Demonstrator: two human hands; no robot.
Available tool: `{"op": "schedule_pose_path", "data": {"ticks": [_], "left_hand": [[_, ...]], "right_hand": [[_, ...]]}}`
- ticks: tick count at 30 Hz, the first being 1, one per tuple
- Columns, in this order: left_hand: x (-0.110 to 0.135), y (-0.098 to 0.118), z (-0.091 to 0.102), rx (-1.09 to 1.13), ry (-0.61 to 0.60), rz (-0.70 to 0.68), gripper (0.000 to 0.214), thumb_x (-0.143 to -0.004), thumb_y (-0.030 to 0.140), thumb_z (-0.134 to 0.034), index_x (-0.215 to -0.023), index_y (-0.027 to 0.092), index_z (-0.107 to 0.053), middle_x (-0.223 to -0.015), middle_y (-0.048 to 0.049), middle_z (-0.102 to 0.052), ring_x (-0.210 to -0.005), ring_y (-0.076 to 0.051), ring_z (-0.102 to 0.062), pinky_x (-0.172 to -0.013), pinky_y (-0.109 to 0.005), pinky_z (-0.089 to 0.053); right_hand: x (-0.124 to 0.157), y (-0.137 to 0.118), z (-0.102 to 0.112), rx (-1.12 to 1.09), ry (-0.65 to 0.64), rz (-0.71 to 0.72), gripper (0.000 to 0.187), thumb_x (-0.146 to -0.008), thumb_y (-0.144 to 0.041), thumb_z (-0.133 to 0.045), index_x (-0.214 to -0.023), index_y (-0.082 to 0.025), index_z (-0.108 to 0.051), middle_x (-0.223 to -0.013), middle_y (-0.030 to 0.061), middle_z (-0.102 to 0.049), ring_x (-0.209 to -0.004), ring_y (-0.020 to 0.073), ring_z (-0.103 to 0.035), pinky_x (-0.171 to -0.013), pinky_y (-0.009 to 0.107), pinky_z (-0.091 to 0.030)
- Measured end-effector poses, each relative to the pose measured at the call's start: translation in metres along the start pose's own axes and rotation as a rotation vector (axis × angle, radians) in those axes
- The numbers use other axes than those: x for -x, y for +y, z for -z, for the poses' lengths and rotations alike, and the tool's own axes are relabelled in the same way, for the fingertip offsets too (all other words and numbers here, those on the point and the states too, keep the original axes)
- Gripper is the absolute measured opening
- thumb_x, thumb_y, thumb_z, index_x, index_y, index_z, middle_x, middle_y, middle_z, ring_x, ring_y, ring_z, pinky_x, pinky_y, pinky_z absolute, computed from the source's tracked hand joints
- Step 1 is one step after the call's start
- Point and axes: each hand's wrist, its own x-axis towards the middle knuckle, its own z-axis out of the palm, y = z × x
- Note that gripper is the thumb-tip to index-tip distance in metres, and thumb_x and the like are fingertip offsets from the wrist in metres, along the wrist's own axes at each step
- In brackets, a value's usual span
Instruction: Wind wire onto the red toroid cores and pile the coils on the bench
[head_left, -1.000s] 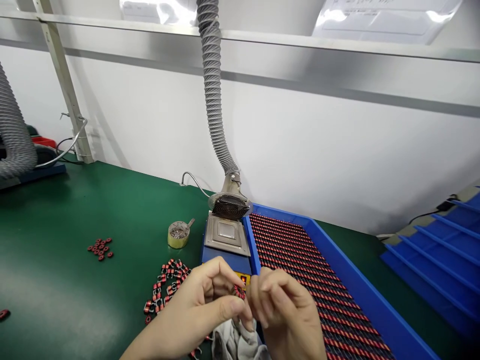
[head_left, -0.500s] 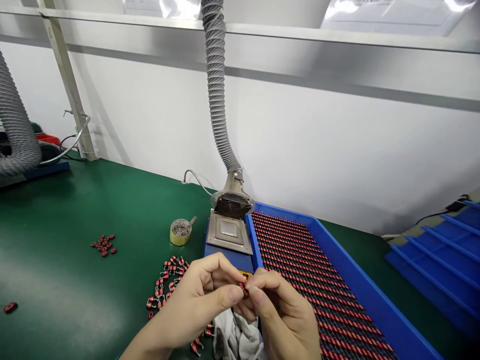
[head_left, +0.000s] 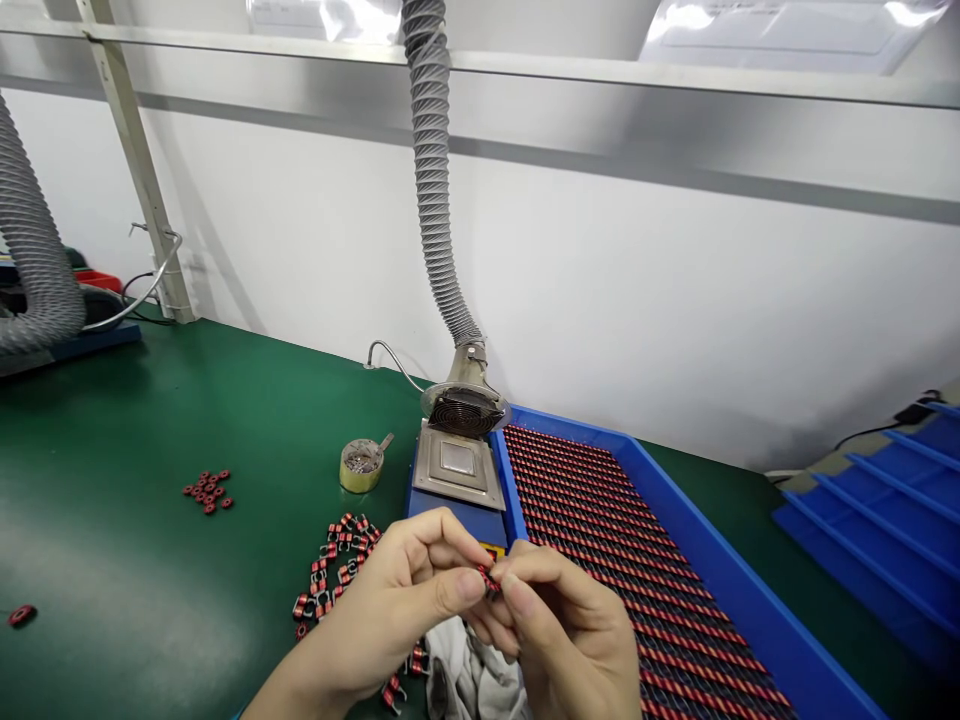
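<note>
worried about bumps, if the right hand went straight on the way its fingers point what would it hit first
The right hand would meet the red and black wound coil at its fingertips first, then the left hand pinching it; depth is unclear.

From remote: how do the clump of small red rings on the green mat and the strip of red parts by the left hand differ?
The clump of red rings is a tight group; the strip of red parts runs longer and looser. The rings show no metal leads; the strip's parts show bent silver leads. The strip lies beside the left hand; the clump sits farther off. Both are red, on the green mat.
</note>
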Motion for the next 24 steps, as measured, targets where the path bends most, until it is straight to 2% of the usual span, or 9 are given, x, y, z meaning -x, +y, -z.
{"op": "schedule_pose_path", "data": {"ticks": [4,9,18,24], "left_hand": [[0.0,-0.002,0.002,-0.009,0.011,0.004,0.031,-0.074,0.032,-0.085,-0.081,0.011,-0.064,-0.065,-0.0027,-0.075,-0.056,-0.01,-0.072,-0.058,-0.016,-0.055],[-0.001,-0.004,0.002,-0.003,0.008,0.023,0.031,-0.075,0.033,-0.085,-0.079,0.011,-0.064,-0.059,-0.0029,-0.074,-0.054,-0.01,-0.071,-0.056,-0.015,-0.055],[-0.001,-0.004,0.002,0.003,0.007,0.017,0.032,-0.074,0.033,-0.086,-0.078,0.011,-0.062,-0.059,-0.0026,-0.074,-0.052,-0.009,-0.07,-0.056,-0.016,-0.055],[-0.002,-0.004,0.004,0.005,0.005,0.01,0.028,-0.077,0.031,-0.084,-0.081,0.011,-0.065,-0.062,-0.0046,-0.076,-0.054,-0.01,-0.072,-0.056,-0.016,-0.056]], "right_hand": [[0.004,-0.004,-0.007,0.019,0.098,-0.072,0.022,-0.077,-0.041,-0.084,-0.073,-0.021,-0.077,-0.057,-0.0028,-0.058,-0.047,0.0085,-0.053,-0.049,0.02,-0.041],[0.005,-0.005,-0.011,0.006,0.135,-0.099,0.029,-0.078,-0.044,-0.083,-0.069,-0.019,-0.071,-0.05,-0.0035,-0.058,-0.042,0.0072,-0.051,-0.044,0.017,-0.038],[0.006,-0.002,-0.01,0.015,0.116,-0.06,0.028,-0.081,-0.042,-0.081,-0.069,-0.019,-0.07,-0.051,-0.0041,-0.056,-0.044,0.0078,-0.05,-0.047,0.019,-0.04],[0.004,0.001,-0.01,-0.039,0.125,-0.052,0.023,-0.082,-0.037,-0.081,-0.071,-0.019,-0.071,-0.053,-0.005,-0.055,-0.044,0.0065,-0.053,-0.046,0.016,-0.042]]}}
